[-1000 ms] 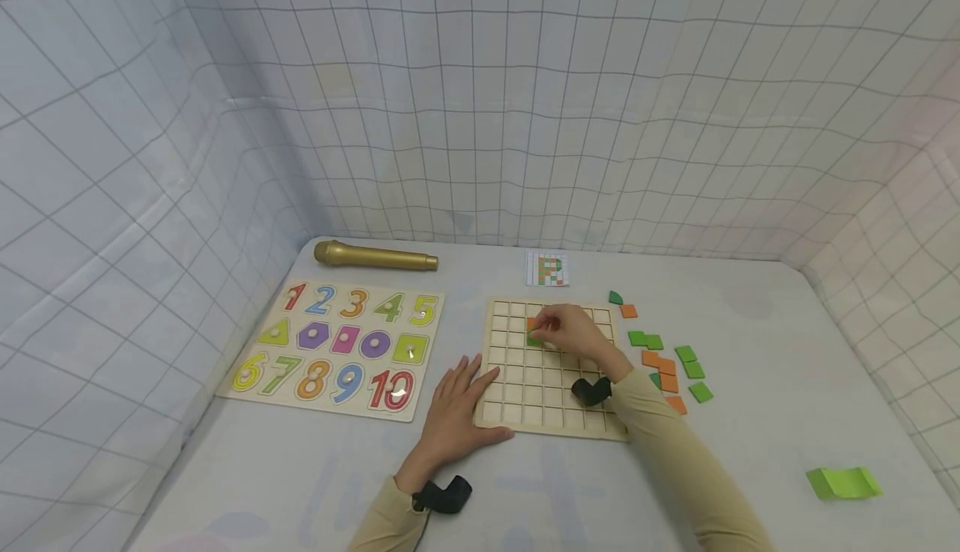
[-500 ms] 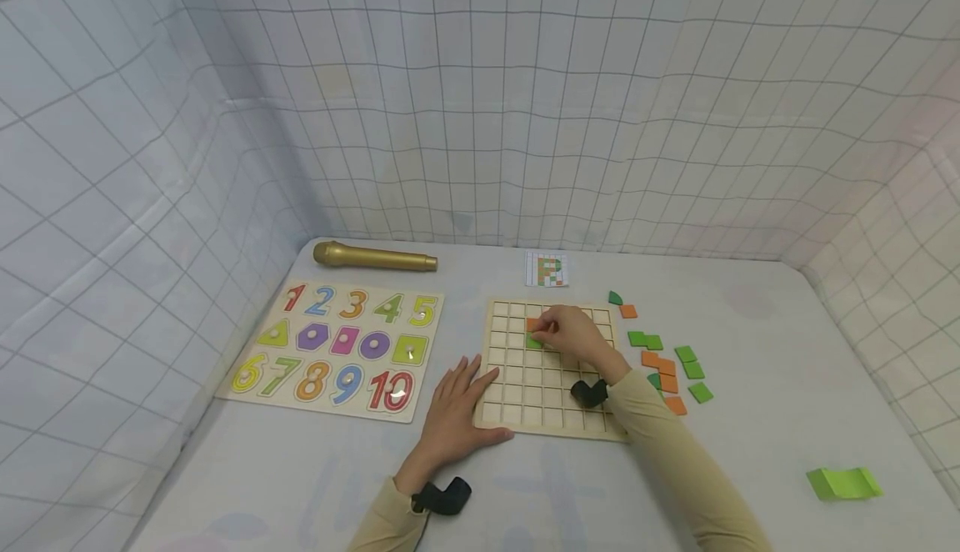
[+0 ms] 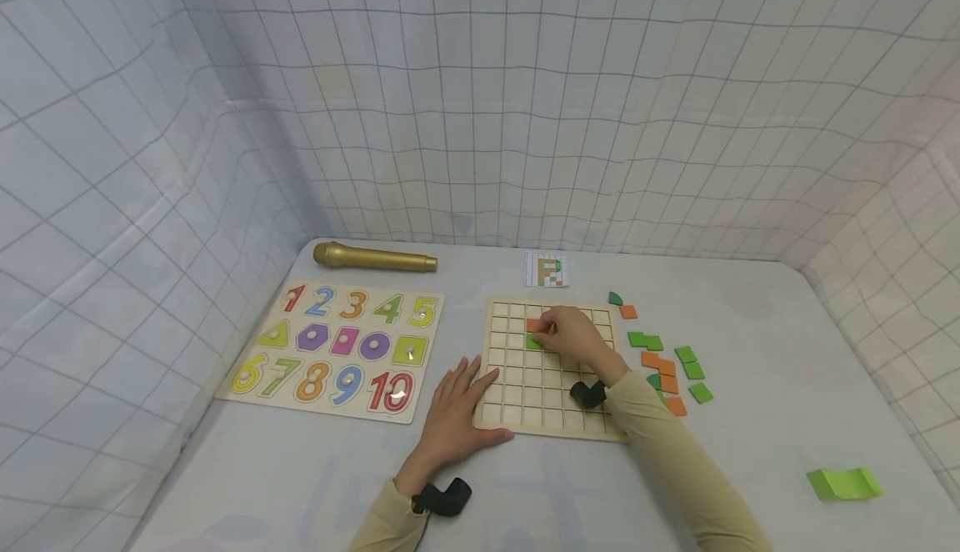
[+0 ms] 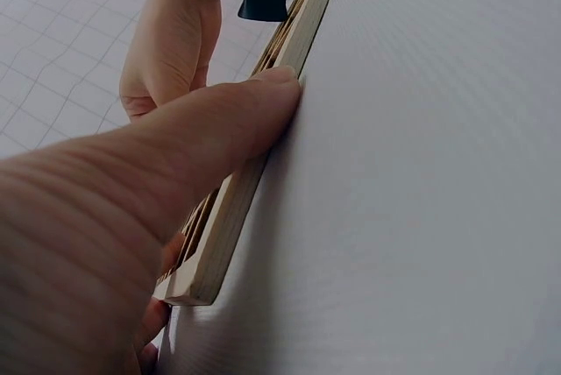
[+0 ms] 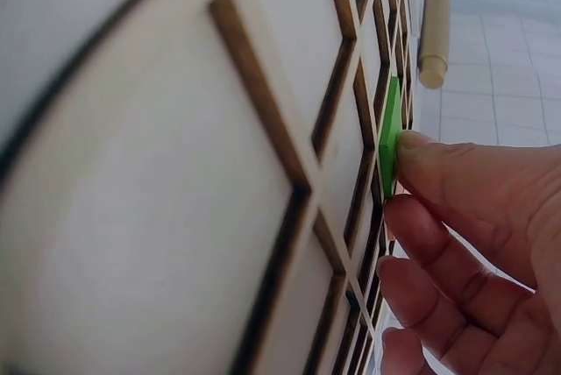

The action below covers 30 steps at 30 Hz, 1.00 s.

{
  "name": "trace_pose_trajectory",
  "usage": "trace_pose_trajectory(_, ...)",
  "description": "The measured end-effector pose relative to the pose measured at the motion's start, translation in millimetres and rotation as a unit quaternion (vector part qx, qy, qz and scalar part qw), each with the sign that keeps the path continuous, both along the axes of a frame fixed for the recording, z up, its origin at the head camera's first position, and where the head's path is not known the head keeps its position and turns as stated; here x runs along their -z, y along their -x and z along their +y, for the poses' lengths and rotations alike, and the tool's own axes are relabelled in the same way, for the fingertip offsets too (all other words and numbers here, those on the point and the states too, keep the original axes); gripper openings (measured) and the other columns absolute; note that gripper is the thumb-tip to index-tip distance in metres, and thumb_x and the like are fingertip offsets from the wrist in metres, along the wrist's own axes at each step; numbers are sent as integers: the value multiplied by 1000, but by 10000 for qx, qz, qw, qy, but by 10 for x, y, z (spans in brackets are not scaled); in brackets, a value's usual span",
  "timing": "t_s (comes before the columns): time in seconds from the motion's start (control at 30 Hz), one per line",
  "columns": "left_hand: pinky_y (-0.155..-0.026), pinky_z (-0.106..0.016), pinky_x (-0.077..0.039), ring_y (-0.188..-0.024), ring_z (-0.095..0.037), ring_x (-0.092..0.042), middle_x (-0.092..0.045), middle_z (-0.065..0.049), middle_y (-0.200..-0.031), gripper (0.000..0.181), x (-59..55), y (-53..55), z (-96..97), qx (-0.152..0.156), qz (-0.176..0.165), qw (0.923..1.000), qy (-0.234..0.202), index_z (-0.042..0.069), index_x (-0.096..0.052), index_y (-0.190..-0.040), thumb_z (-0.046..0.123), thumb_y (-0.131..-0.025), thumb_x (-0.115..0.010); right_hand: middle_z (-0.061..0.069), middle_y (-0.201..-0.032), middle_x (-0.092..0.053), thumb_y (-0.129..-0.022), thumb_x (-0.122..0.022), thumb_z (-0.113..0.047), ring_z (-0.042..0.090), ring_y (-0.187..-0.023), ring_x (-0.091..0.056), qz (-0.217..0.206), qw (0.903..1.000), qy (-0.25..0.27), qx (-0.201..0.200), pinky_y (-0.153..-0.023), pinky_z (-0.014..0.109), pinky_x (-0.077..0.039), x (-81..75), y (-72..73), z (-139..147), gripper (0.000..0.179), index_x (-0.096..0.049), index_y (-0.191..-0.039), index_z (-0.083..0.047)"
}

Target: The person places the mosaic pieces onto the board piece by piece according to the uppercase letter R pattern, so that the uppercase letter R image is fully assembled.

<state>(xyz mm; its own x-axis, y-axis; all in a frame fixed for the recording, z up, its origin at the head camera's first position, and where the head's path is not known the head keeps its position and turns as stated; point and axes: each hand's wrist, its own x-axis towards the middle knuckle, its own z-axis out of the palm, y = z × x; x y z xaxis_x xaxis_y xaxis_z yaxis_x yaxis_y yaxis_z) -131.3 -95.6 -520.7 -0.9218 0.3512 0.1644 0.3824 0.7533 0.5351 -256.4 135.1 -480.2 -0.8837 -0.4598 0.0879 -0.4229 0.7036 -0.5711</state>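
In the head view, my right hand (image 3: pixel 573 337) is over the upper middle of a wooden grid board (image 3: pixel 512 373), thumb and fingertips at a green square tile (image 3: pixel 532 341). An orange square tile (image 3: pixel 532 325) lies in the cell just beyond it. The right wrist view shows the thumb on the face of the green tile (image 5: pixel 390 143), and the index fingertip at its near edge. My left hand (image 3: pixel 450 419) spans the board's near left corner, fingers straight and spread. Its thumb rests against the board's front edge (image 4: pixel 237 208) in the left wrist view.
Loose green tiles (image 3: pixel 685 353) and orange tiles (image 3: pixel 667 366) lie right of the board. A pattern card (image 3: pixel 547 269) sits beyond it. To the left are a number puzzle (image 3: pixel 322 352) and a gold microphone (image 3: pixel 375 257). A light green block (image 3: pixel 843 484) stands at the right.
The green tile's edge, raised at the right fingertips a second ago, now lies flatter in its cell. The right hand has shifted only slightly; the left hand stays in place.
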Motion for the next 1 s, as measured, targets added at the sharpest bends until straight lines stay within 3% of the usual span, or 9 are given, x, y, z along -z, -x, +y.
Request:
trace_pose_trajectory(0.77, -113, -45, -10, -142, -29, -13, -27, -12, -152, 87, 5, 8, -2, 8, 14, 10000, 32, 15, -45, -142, 55, -71, -74, -9, -78, -61, -87, -71, -21, 9, -67, -53, 111, 9994, -15, -328, -61, 29, -47, -42, -13, 70, 6, -70, -84, -16)
trace_pose_trajectory(1.0, -113, -45, -10, -142, -29, -13, -26, -12, -153, 87, 7, 11, -7, 20, 17, 10000, 14, 15, -45, -142, 54, -71, -75, -8, -79, -62, -88, -69, -24, 10, -66, -52, 214, 9996, 171, -82, -59, 29, -45, -55, 14, 185, 9, -72, -86, -15)
